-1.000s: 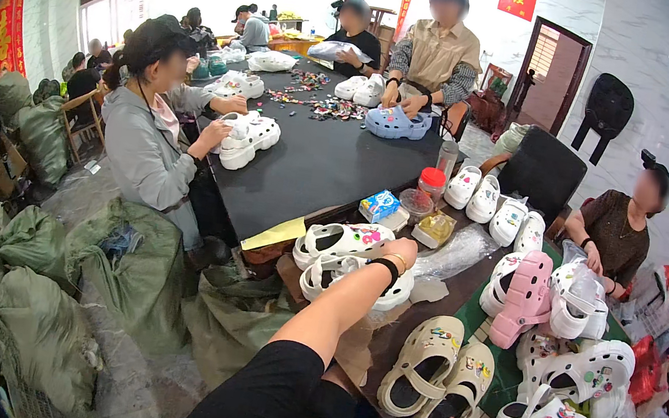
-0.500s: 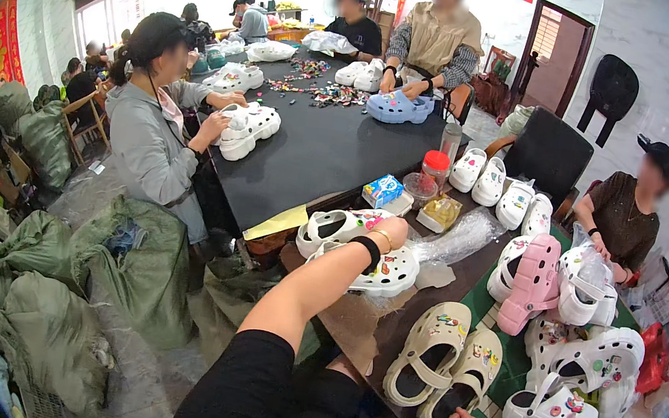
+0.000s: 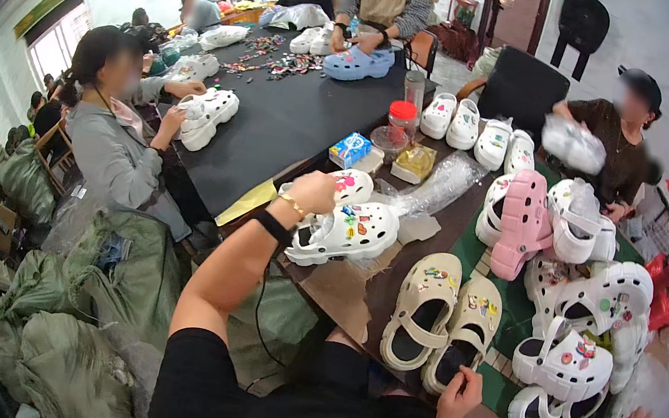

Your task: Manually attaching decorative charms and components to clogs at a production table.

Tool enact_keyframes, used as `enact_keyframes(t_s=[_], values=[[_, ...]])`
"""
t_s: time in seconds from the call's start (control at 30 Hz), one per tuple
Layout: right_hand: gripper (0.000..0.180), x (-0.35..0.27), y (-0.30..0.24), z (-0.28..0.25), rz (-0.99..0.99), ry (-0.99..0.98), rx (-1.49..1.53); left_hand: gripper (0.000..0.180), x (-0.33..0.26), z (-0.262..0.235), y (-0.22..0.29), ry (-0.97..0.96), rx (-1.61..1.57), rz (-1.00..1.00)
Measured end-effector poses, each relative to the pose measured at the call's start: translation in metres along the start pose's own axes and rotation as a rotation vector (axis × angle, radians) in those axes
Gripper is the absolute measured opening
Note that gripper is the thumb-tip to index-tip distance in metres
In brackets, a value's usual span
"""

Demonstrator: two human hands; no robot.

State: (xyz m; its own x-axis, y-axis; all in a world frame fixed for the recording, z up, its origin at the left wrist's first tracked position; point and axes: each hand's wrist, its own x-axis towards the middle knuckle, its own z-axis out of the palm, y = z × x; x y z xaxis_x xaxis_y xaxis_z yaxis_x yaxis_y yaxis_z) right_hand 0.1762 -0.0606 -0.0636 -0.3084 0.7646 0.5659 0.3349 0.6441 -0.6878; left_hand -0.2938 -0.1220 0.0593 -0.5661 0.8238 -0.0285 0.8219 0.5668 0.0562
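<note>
Near the centre of the frame, the left hand [image 3: 315, 192] overlaps the far white shoe [image 3: 352, 184], just beyond the near white shoe [image 3: 356, 236]; its fingers curl out of sight, so I cannot tell whether they grip anything. Right of lower centre, the right hand [image 3: 459, 396] has its fingers drawn narrow at the heel of the right beige shoe [image 3: 466, 334], beside the left beige shoe [image 3: 422, 307]; whether they pinch the rim is unclear.

All 4 shoes look like moulded foam: probably light, springy and smooth, not fragile. The heel rim or thick sole edge should be the safest hold, away from the small raised charms [image 3: 438, 283], which could pop loose. Toes are rounded and holed. Torn cardboard [image 3: 354, 299] and crinkly clear plastic [image 3: 445, 186] lie on the dark surface [image 3: 408, 258].
</note>
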Motion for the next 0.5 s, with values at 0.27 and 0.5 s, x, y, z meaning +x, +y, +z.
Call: enact_keyframes(t_s=[0.27,0.5], values=[[0.008,-0.001,0.0,-0.008,0.013,-0.006,-0.002,0.028,-0.047,-0.059,0.019,0.32,-0.17,-0.212],[0.009,0.008,-0.005,-0.006,0.047,-0.022,0.063,0.016,-0.081,-0.061,0.033,0.654,-0.451,-0.044]])
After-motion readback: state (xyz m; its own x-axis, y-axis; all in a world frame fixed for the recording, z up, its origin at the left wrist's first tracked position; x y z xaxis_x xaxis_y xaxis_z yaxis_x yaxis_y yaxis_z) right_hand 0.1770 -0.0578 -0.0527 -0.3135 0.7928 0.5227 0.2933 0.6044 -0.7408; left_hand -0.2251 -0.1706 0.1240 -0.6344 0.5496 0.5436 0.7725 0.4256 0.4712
